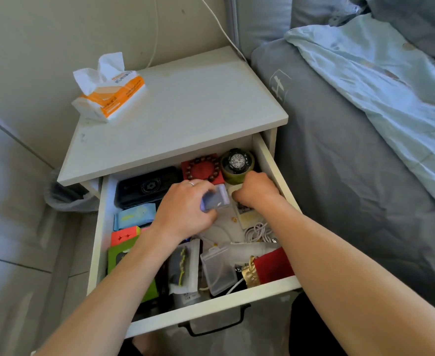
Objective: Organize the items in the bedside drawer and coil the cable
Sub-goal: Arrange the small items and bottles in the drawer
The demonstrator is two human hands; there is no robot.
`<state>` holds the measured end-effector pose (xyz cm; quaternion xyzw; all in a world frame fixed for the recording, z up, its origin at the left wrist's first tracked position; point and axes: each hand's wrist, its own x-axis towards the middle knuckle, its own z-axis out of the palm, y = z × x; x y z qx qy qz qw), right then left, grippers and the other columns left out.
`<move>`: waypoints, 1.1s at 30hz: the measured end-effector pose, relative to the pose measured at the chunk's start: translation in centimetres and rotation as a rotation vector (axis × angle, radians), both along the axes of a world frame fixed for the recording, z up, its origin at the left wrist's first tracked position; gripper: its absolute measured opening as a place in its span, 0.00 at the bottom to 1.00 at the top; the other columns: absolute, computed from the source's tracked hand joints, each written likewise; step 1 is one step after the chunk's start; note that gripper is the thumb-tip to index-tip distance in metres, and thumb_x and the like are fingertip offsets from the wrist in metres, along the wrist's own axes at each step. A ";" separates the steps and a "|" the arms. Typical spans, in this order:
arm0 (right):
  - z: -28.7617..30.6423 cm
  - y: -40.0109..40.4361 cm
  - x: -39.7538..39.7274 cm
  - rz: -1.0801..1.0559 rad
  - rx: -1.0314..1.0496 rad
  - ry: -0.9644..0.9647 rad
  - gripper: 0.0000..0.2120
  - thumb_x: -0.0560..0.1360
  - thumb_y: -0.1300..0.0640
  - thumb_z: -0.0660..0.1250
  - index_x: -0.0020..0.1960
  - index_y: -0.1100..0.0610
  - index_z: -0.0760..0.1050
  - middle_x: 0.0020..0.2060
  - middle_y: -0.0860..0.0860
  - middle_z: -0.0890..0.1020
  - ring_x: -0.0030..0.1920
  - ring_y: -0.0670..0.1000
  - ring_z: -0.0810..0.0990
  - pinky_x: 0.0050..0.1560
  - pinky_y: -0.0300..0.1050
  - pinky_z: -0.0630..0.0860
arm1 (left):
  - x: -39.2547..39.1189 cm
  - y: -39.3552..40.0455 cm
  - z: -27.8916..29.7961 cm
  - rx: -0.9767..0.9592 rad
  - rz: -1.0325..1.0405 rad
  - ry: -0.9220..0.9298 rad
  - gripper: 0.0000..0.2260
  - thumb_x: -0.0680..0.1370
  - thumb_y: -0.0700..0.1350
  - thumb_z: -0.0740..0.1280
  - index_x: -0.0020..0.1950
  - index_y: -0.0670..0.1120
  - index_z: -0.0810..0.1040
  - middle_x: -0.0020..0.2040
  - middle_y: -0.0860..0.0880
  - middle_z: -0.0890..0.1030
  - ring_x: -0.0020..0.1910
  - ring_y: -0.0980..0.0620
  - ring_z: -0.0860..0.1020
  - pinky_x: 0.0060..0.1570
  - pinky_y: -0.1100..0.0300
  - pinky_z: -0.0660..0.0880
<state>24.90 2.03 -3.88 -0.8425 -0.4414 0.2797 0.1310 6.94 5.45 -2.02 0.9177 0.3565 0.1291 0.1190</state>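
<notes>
Bedroom corner: pale wall, white bedside cabinet top (185, 109), grey-and-blue bedding (365, 124) along its right side. All places below are given relative to the open drawer (211, 308) under that top.

- Bin with a clear liner (64, 199): on the floor, left of the drawer.
- Tissue pack, orange and white (111, 93): above the drawer, on the cabinet top's far left corner.
- Black case (144, 187): drawer's far left.
- Blue packet (136, 217), red-orange box (123, 236), green packet (116, 255): down the drawer's left side, in that order toward the front.
- Left hand (183, 211): over the drawer's middle, fingers curled round a small blue-grey box (215, 200); ring on one finger.
- Bead bracelet on a red pad (202, 168): far middle.
- Clear plastic case (219, 272): front middle.
- Watch on a green stand (238, 161): far right corner.
- Right hand (256, 190): just in front of the watch, fingers clenched downward; whether it holds anything cannot be told.
- White cable (258, 232): loose tangle at the right side, near the right forearm.
- Red pouch with gold trim (270, 265): front right corner.
</notes>
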 end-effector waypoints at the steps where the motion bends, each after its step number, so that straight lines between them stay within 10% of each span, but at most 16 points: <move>1: -0.1 -0.1 0.0 0.010 -0.002 0.010 0.12 0.74 0.52 0.70 0.48 0.58 0.70 0.46 0.55 0.76 0.44 0.56 0.78 0.41 0.45 0.75 | 0.3 0.3 0.4 -0.009 0.014 0.044 0.20 0.65 0.51 0.67 0.55 0.47 0.83 0.49 0.50 0.83 0.49 0.45 0.79 0.48 0.51 0.76; 19: -0.4 -0.4 0.2 0.088 -0.124 -0.031 0.19 0.73 0.59 0.70 0.62 0.62 0.73 0.58 0.59 0.77 0.53 0.59 0.80 0.45 0.47 0.78 | 2.8 0.5 -1.1 0.144 -0.009 0.340 0.12 0.74 0.49 0.70 0.55 0.46 0.81 0.52 0.47 0.78 0.53 0.44 0.75 0.47 0.56 0.68; 24: -0.7 -1.0 -0.4 0.157 -0.190 -0.112 0.43 0.67 0.46 0.77 0.72 0.61 0.61 0.66 0.60 0.68 0.61 0.60 0.75 0.49 0.50 0.76 | 2.1 0.4 -2.1 0.169 -0.007 0.306 0.12 0.76 0.48 0.69 0.57 0.47 0.82 0.56 0.48 0.78 0.53 0.45 0.77 0.51 0.54 0.71; 33: -1.2 -1.4 -1.7 0.170 -0.020 -0.156 0.23 0.75 0.47 0.69 0.63 0.60 0.72 0.59 0.58 0.77 0.57 0.57 0.78 0.43 0.44 0.70 | 1.1 0.2 -3.5 0.181 0.013 0.269 0.12 0.73 0.47 0.71 0.54 0.46 0.84 0.50 0.47 0.83 0.51 0.43 0.80 0.53 0.52 0.73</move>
